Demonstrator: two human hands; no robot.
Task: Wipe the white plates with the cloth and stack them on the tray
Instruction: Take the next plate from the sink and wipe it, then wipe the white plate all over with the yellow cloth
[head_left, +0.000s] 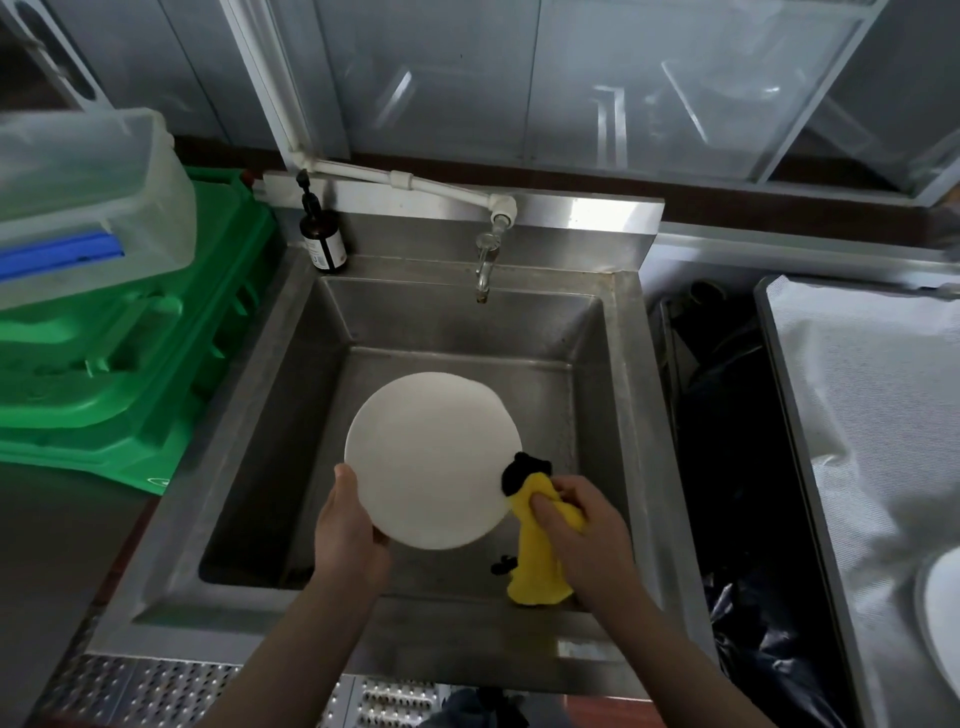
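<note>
Over the steel sink (249, 467) I hold a round white plate (431, 457). My left hand (348, 530) grips its lower left rim, thumb on top. My right hand (582, 530) grips a yellow cloth (535, 561) with black trim, bunched against the plate's right edge; the rest of the cloth hangs down below the hand. At the far right a steel tray (789, 415) lined with white fabric carries another white plate (943, 618), cut off by the frame edge.
A tap (485, 260) juts over the back of the sink, with a brown pump bottle (323, 239) at its back left corner. Green crates (135, 353) under a clear plastic box (88, 192) stand to the left. A black bin bag (727, 441) fills the gap between sink and tray.
</note>
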